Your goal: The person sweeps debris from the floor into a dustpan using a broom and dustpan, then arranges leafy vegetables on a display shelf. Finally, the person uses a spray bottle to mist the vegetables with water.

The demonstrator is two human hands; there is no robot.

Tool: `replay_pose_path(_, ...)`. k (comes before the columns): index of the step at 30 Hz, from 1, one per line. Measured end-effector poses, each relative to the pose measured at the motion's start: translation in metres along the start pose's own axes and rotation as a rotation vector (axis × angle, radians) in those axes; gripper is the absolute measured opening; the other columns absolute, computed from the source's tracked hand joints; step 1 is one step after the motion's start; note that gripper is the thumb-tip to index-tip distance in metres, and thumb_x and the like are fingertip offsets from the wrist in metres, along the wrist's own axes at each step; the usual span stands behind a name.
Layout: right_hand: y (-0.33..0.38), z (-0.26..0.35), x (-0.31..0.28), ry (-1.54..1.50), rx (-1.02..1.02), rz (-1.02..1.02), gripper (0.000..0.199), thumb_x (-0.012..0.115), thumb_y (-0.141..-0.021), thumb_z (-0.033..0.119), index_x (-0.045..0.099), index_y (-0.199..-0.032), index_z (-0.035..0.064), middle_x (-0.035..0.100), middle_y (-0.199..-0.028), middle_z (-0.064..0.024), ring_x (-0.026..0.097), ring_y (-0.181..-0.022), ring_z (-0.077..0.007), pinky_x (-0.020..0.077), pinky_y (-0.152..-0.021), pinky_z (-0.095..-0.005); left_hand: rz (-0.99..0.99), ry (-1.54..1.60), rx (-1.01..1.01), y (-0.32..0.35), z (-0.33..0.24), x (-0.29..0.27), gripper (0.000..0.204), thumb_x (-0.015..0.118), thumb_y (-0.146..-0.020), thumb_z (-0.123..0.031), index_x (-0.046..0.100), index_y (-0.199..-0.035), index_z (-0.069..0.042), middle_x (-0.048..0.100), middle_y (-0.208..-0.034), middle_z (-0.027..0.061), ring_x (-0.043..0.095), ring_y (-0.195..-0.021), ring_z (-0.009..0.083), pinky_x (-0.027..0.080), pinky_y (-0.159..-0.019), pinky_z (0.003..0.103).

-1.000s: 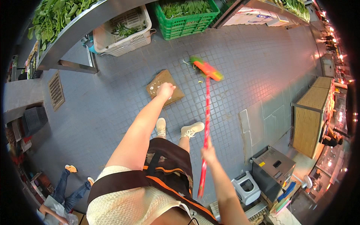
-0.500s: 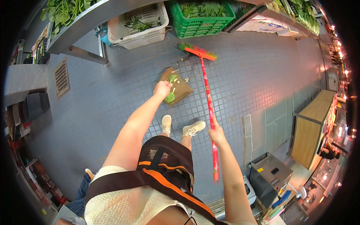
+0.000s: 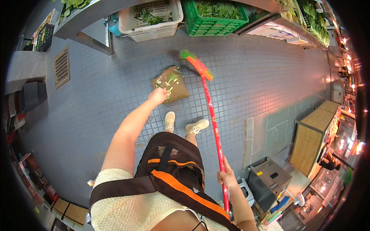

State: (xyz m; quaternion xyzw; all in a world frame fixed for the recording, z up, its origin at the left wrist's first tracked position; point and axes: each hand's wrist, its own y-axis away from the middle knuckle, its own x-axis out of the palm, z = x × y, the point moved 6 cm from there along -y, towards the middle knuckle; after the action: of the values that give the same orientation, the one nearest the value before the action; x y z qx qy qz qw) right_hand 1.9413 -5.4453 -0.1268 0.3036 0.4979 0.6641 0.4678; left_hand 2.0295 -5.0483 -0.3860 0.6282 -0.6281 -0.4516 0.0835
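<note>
Tiled floor (image 3: 108, 73) first: you stand with both shoes on it, just short of the pan. Counter (image 3: 96, 17) up front, greens on it; white crate (image 3: 154, 35) and green crate (image 3: 212, 27) below, well apart from your work.

Broom (image 3: 212, 119) slants up from your right side. Its head (image 3: 198, 67), blurred, is beyond the pan and to its right, apart from it; whether the bristles touch the floor, you cannot tell from here.

Brown pan (image 3: 180, 89) sits ahead of your shoes, seemingly on the tiles.

Right hand (image 3: 228, 176): grip wrapped round the broom's upper shaft. Left hand (image 3: 158, 95): grip closed at the pan's near edge, seemingly on its handle, which is hidden.

Scraps (image 3: 172, 78), green leaf and pale bits, already lie on the pan. Judgement: collecting well along, emptying not yet done. Any crumbs left near the bristles are too blurred to count.
</note>
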Motion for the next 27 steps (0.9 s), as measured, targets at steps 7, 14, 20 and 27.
replay_pose_path(7,-0.018,-0.023,0.055,-0.092,0.157,0.154,0.083,0.038,-0.072,-0.009,0.009,-0.139,0.0311,0.031,-0.051,0.0021,0.030,-0.038,-0.0090,0.0300,-0.038,-0.0223,-0.081,-0.167,0.026,0.010,0.014,0.002,0.024,0.056,-0.078,-0.034,0.066,-0.087,-0.014,0.063,-0.088,0.0096,0.060,-0.084,0.0275,0.047,-0.072,0.038)
replay_pose_path(14,-0.020,0.031,0.042,0.052,0.017,0.248,0.077,0.044,-0.072,-0.008,0.020,-0.139,0.0206,0.042,-0.052,-0.0019,0.038,-0.039,-0.0097,0.0315,-0.036,-0.0225,-0.189,-0.009,-0.040,0.019,0.049,-0.028,0.025,0.056,-0.078,-0.034,0.066,-0.089,-0.014,0.063,-0.084,0.0106,0.060,-0.081,0.0283,0.047,-0.070,0.039)
replay_pose_path(20,-0.120,0.065,0.098,0.449,-0.200,0.111,0.078,0.048,-0.073,-0.003,0.015,-0.140,0.0219,0.043,-0.052,0.0001,0.041,-0.040,-0.0104,0.0355,-0.039,-0.0252,-0.216,0.182,-0.148,0.022,0.078,-0.015,0.026,0.057,-0.078,-0.034,0.065,-0.088,-0.012,0.063,-0.087,0.0124,0.059,-0.082,0.0296,0.046,-0.072,0.039)
replay_pose_path(27,-0.014,0.002,0.067,-0.015,0.130,0.348,0.079,0.042,-0.072,-0.010,0.014,-0.140,0.0203,0.041,-0.052,-0.0010,0.037,-0.038,-0.0099,0.0318,-0.037,-0.0238,-0.362,0.240,-0.097,0.014,0.077,-0.010,0.024,0.059,-0.078,-0.027,0.065,-0.091,-0.007,0.064,-0.077,0.0129,0.061,-0.071,0.0245,0.046,-0.068,0.034)
